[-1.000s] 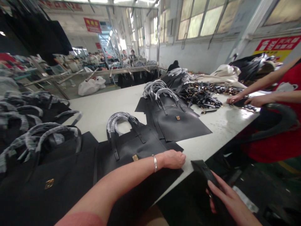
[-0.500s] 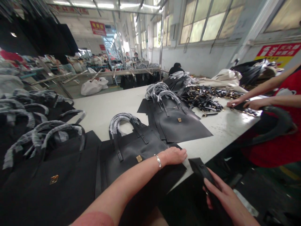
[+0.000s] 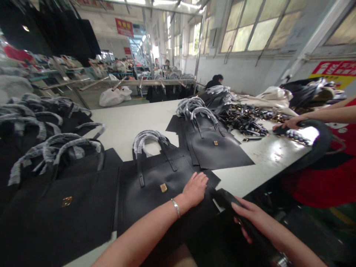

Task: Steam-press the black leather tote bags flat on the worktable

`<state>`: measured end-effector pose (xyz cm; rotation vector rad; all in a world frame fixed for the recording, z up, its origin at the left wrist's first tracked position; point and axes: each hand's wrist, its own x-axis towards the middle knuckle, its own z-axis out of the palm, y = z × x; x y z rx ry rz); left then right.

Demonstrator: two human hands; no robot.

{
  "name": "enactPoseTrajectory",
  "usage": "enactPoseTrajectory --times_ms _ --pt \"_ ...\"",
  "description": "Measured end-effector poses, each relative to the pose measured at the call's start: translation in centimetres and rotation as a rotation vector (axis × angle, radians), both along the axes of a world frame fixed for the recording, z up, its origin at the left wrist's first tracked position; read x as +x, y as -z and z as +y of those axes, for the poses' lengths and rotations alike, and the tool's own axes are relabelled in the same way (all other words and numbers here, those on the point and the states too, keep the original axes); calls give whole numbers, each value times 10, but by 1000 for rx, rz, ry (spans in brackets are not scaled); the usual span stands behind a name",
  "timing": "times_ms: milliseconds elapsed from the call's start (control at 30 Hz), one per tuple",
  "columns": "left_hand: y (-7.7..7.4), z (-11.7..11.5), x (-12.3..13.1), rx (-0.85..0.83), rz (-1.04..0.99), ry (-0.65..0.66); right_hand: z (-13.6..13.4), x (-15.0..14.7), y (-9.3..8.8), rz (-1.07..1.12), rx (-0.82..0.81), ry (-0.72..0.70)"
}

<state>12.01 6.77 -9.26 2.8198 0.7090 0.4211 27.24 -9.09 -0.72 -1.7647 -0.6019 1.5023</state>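
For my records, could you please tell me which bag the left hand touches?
The middle front bag: the left hand rests on its right side, not on the others.

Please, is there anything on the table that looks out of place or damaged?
One small black strap lies alone on the white table, just beside the heap of buckled straps, so it looks stray. Under the left hand, the stacked black bag pieces have uneven edges, with a corner jutting out. I see no clear damage.

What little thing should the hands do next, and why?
Perhaps bring the black object a bit closer to the bag under the left hand: the right hand grips the object with its tip pointing toward the bag's edge, close by.
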Motion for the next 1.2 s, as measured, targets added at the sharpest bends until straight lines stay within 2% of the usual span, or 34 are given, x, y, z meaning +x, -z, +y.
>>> enactPoseTrajectory --times_ms 133,333,400,533,633,733,800,967,1067,1200 --pt "-4 1 0 -26 -13 3 15 1 -6 -17 0 4" --pt "-3 1 0 -51 -33 -3 12 -3 -7 13 -50 -37" --pt "-3 2 0 -56 -34 8 18 -5 -7 -31 -3 -20" --pt "-3 2 -1 -72 -58 12 29 0 -9 -194 119 99" --pt "-3 2 -1 -53 -52 1 21 5 -11 -185 106 91" --pt "-3 4 2 -22 -27 0 13 4 -6 -86 16 -10" --pt "-4 5 4 -17 -17 6 14 0 -1 -51 14 -48" --pt "-10 5 3 -16 -9 8 25 1 0 -212 122 42" --pt "-12 3 -3 -15 -7 14 12 7 -7 -177 72 50" --pt "-12 -1 -9 -14 1 25 -10 2 -11 -76 -28 -51"
